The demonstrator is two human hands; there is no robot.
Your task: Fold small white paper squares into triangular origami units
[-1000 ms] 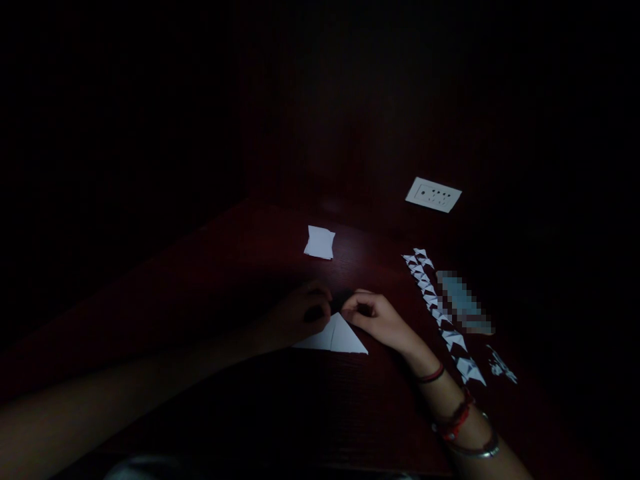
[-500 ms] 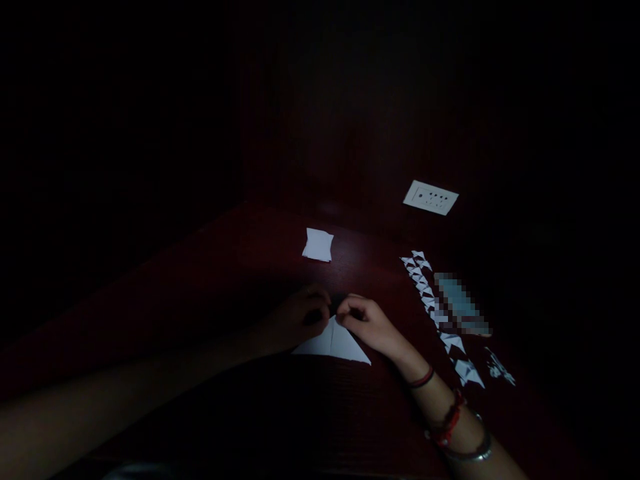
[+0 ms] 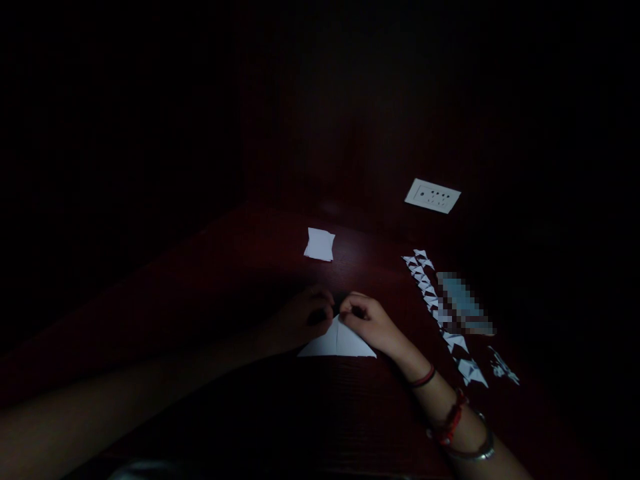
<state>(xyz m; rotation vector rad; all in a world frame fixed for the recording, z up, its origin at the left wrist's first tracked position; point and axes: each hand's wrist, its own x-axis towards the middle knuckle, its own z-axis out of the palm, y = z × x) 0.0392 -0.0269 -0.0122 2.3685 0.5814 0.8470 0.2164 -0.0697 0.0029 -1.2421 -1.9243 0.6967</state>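
A white sheet of paper (image 3: 336,341), folded into a triangle with a crease down its middle, lies on the dark red table (image 3: 240,260) with its peak pointing away from me. My left hand (image 3: 309,313) is curled at the left of the peak, in shadow, with thumb and fingers closed near the paper's edge. On the other side of the peak, my right hand (image 3: 367,321) pinches the paper between thumb and index finger. Bracelets (image 3: 453,419) circle my right wrist and forearm. The exact fingertip contact is hard to see in the dim light.
Beyond my hands lies a stack of white paper squares (image 3: 320,245). A row of small folded paper pieces (image 3: 425,288) runs along the right, beside a pixelated blue object (image 3: 465,303) and some white scraps (image 3: 503,367). A socket plate (image 3: 433,195) is on the back wall.
The folded paper has turned slightly, so its near edge now lies level. Both hands stay at its peak with almost the same grip. The whole view has shifted a little.
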